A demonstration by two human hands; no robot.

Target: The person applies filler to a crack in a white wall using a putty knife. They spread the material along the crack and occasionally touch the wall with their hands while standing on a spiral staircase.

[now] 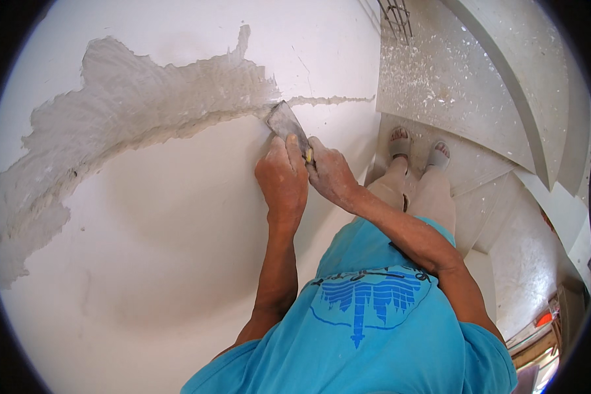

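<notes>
A flat-bladed scraper [284, 121] slants against the white wall [177, 223], its blade tip at the right end of a rough grey patch [144, 85] where the white coat is gone. My right hand [333, 174] is closed around its handle, of which a yellow bit shows between my hands. Fingers of my left hand [281, 177] press on the lower part of the blade, the rest curled and partly hidden. From the blade tip a thin jagged crack [335, 100] runs right toward the wall's corner. Both hands are dusted pale.
White flakes litter the stair steps [440, 79] at the right, which curve around beside the wall. My sandalled feet [400, 141] stand on a lower step. Metal rods [397, 16] stick out at the top. An orange object [543, 319] lies among clutter at the lower right.
</notes>
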